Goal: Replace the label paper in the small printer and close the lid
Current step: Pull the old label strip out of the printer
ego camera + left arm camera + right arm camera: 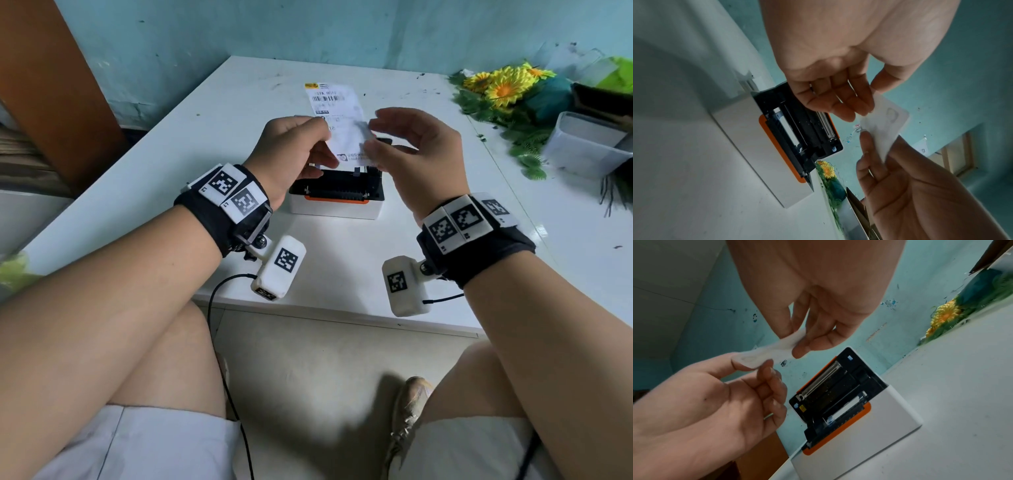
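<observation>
On the glossy white table (178, 164), both hands pinch thin label paper (342, 116).

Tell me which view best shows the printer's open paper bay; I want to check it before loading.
The right wrist view: the printer bay lies unobstructed under its raised lid. In the left wrist view the left hand covers part; the head view shows only its front edge behind both hands.

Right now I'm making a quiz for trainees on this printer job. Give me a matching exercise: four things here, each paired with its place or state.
Things:
1. label paper
2. printer lid
3. sunflowers
4. clear plastic tub

States or places:
a. stands open
b. far right corner of the table
c. pinched by both hands above the printer
d. right edge of the table, nearer than the flowers

Pairs: 1-c, 2-a, 3-b, 4-d
</observation>
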A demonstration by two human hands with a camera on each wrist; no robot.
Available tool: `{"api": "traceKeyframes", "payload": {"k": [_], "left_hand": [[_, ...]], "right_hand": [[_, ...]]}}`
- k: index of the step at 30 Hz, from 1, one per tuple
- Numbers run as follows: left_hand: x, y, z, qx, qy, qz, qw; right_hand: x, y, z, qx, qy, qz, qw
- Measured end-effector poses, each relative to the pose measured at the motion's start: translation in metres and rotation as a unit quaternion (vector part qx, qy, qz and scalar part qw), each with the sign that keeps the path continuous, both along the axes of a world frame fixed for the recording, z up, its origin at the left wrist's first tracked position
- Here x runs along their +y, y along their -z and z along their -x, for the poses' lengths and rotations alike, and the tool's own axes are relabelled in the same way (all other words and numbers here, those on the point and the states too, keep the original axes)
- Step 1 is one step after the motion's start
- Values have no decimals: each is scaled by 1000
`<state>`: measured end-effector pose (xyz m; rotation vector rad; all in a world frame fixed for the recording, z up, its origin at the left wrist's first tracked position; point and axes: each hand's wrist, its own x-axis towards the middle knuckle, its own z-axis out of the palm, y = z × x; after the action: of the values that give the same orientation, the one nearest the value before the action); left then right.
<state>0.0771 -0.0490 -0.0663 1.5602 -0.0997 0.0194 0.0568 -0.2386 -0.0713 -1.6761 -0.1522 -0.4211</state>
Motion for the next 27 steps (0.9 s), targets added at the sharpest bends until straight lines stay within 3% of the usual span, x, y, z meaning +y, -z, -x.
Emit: {"api": "traceKeyframes", "payload": {"k": [7,11,15,22,27], "left_hand": [[-7,7,-4,-96,-19,-76,992],[-11,15,-11,-113,-37,-123,985],[-16,17,-10,-101,-37,-113,988],[-39,26,-11,-81,19,-113,990],[-49,30,-12,-67,55,-129,988]], "right_hand": [[-4,9,-10,58,35,-22,997],[-7,15,-13,95,71,-9,993],[-18,19,-16,109,114,0,988],[-61,36,-25,207,234,42,949],[-92,41,-25,297,248,138,912]]}}
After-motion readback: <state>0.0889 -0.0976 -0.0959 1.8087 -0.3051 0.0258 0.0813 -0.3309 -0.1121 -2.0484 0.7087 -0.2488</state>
